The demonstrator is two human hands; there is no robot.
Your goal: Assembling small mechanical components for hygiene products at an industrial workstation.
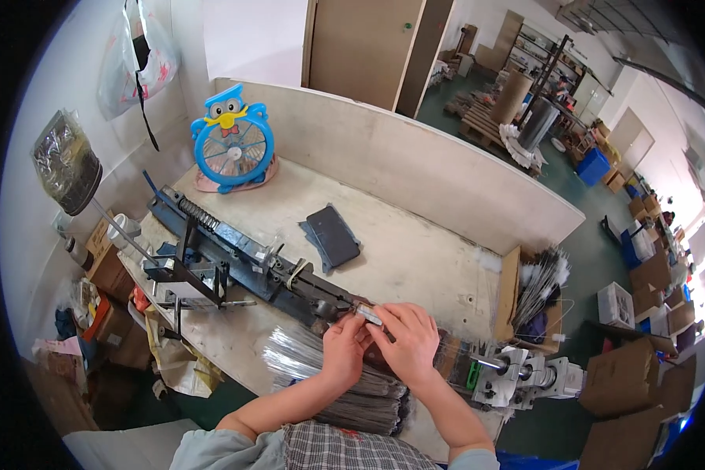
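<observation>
At the near end of a long dark metal bench machine (251, 262), both hands meet over a small silvery rectangular piece (369, 315). My left hand (345, 346) pinches near its left end, fingertips pressed together. My right hand (403, 337) grips its other side between thumb and fingers. The piece is too small to tell its exact kind, and the fingers partly cover it. Just below my hands lies a thick bundle of thin shiny metal wires (298, 356), partly hidden by my left forearm. A spring (198, 213) sits on the machine's far end.
A blue cartoon-shaped fan (235, 145) stands at the back left. A dark phone (333, 236) lies on a cloth mid-table. To the right are a clamp-like metal fixture (517, 376) and a cardboard box (509, 294) with thin wires (542, 286). A low partition (415, 157) borders the table's far side.
</observation>
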